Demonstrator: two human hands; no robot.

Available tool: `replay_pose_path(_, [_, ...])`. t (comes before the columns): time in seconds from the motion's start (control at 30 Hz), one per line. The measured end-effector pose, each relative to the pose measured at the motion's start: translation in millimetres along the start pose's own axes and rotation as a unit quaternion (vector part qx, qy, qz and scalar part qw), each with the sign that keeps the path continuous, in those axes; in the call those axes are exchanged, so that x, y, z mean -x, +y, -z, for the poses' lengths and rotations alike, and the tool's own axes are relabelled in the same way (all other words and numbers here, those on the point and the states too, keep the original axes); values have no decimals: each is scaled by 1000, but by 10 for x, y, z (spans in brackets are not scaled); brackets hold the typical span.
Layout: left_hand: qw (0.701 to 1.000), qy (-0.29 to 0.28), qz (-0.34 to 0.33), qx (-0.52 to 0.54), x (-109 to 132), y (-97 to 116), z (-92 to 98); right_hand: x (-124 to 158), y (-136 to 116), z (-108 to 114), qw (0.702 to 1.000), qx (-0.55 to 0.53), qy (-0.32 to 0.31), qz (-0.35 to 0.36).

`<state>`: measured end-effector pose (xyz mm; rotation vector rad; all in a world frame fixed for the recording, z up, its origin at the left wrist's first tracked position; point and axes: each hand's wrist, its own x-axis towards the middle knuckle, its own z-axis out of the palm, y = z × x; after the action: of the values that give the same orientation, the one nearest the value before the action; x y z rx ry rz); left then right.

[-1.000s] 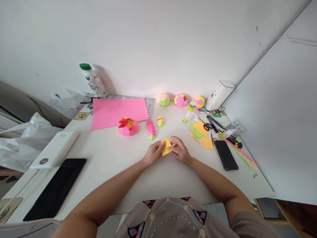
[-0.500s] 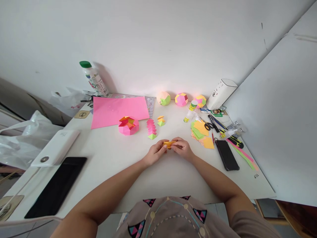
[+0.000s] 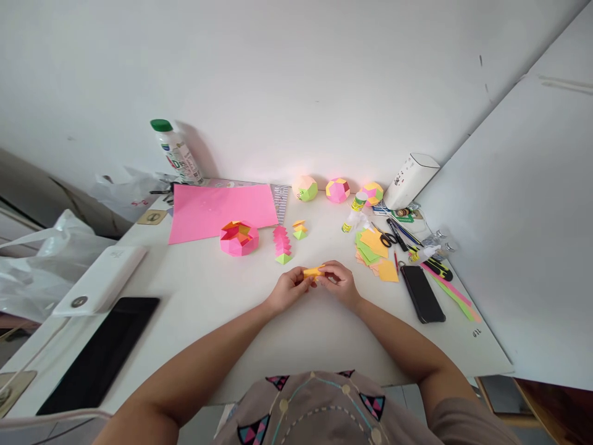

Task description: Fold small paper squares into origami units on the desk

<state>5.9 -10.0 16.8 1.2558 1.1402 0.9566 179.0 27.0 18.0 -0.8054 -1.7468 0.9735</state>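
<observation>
A small folded orange paper [image 3: 313, 271] is pinched between both my hands, just above the white table [image 3: 208, 290] near its middle. My left hand [image 3: 287, 288] grips its left end with curled fingers. My right hand [image 3: 340, 283] grips its right end, fingers bent over the fold. Just beyond the hands lie a pink zigzag paper strip with a green tip [image 3: 281, 243] and a pink paper bowl with orange and red inside [image 3: 239, 237]. A small orange and green folded piece [image 3: 299, 229] sits behind those.
A pink sheet [image 3: 217, 210], a bottle [image 3: 175, 151] and three paper balls [image 3: 337, 189] line the back wall. Loose coloured paper squares [image 3: 375, 248], scissors [image 3: 383, 234], glue [image 3: 352, 212], pens and a phone [image 3: 422, 292] lie right. A tablet [image 3: 99, 355] and white box [image 3: 99, 280] lie left.
The orange paper was a flat square held open one second ago. It is now folded into a narrow piece pinched between both hands, which stayed in nearly the same spot.
</observation>
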Motion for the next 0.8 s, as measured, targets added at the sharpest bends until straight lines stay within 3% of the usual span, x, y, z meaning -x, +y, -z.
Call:
replay_pose_path(0.17, [1000, 2, -2, 3, -7, 24, 3, -2, -1, 9, 983, -98, -61, -145])
replay_pose_path(0.27, [1000, 0, -8, 23, -16, 32, 2, -17, -15, 24, 971, -119, -70, -193])
replay_pose_path(0.43, [999, -15, -8, 40, -34, -2, -13, -48, -10, 28, 968, -132, -60, -205])
replay_pose_path(0.8, [1000, 18, 7, -10, -38, -3, -28, -54, 13, 14, 971, -132, -38, -194])
